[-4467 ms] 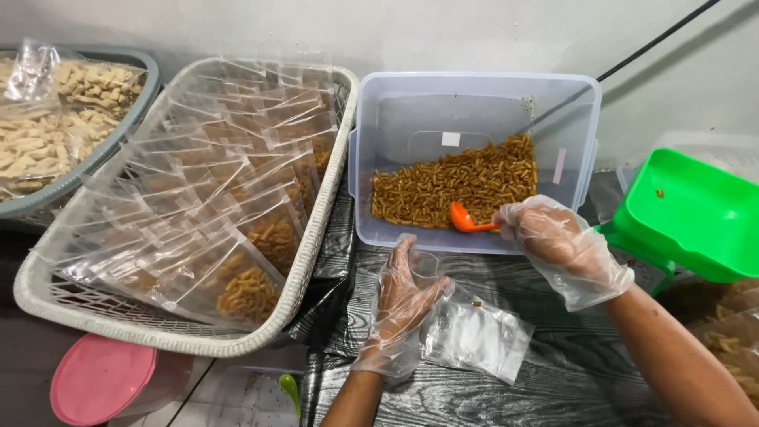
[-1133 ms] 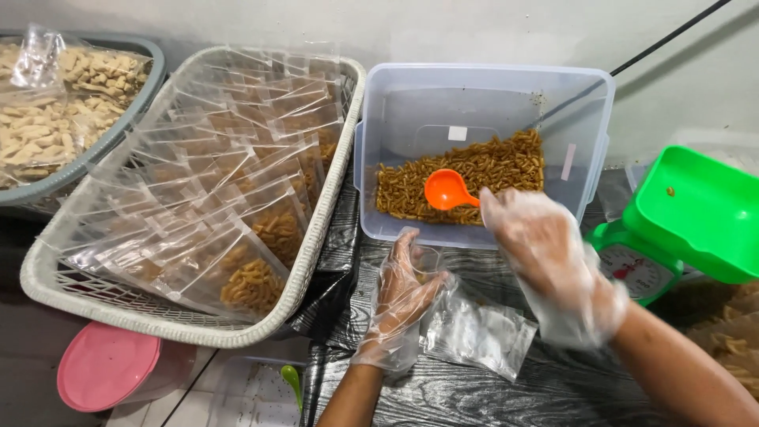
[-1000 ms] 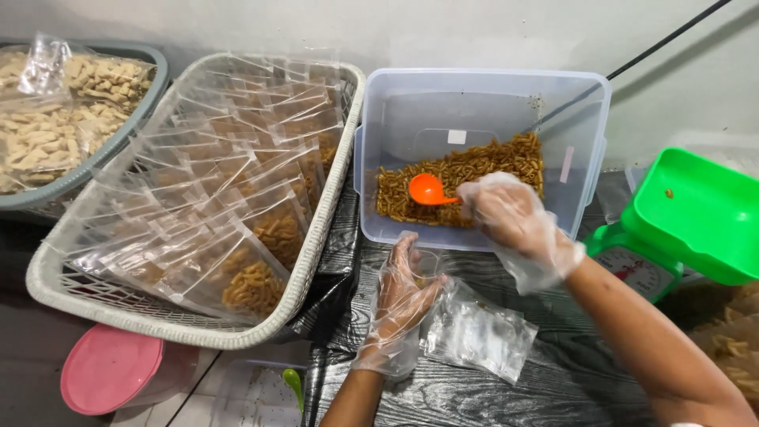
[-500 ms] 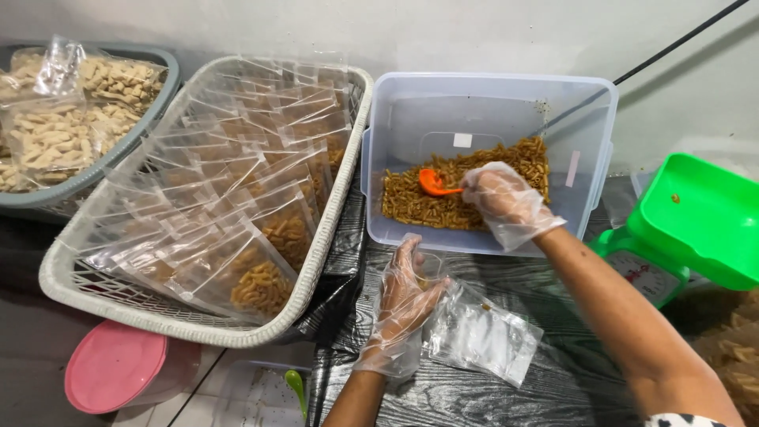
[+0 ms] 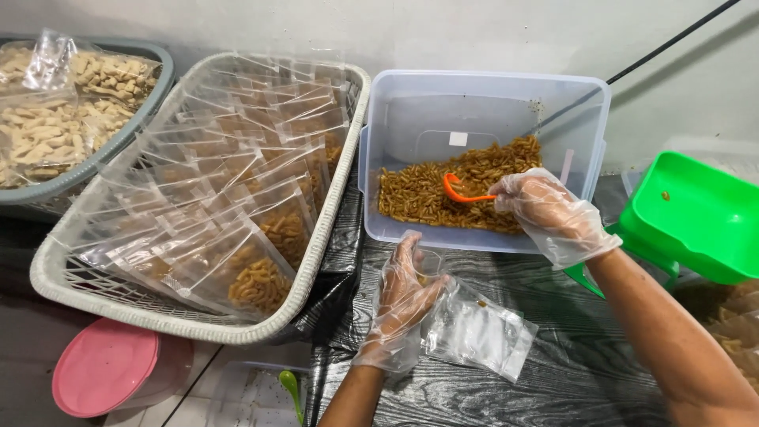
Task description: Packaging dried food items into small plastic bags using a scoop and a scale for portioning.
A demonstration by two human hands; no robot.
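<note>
Orange plastic scoop (image 5: 457, 190) is sitting in the clear tub (image 5: 585, 111), its bowl digging into the brown snack sticks (image 5: 427, 198) piled along the tub's near wall. The right hand (image 5: 553, 215), in a thin clear glove, is pinching the scoop's handle; the handle's long axis is running left to right, bowl end pointing left, away from that hand. The left hand (image 5: 402, 304), also gloved, is lying on the dark wood-grain counter (image 5: 569, 379) just in front of the tub, fingers loosely curled around the mouth of a clear plastic pouch (image 5: 478, 336), holding it open. The pouch is lying flat, its length trailing right and toward the near counter edge, a few crumbs inside. So the pouch mouth is sitting directly below and near-side of the scoop, with only the tub's near wall between them. The white basket (image 5: 324, 229) of filled pouches is crowding the left; the green scale tray (image 5: 696, 213) is crowding the right. Open room is lying mostly toward the near edge.
</note>
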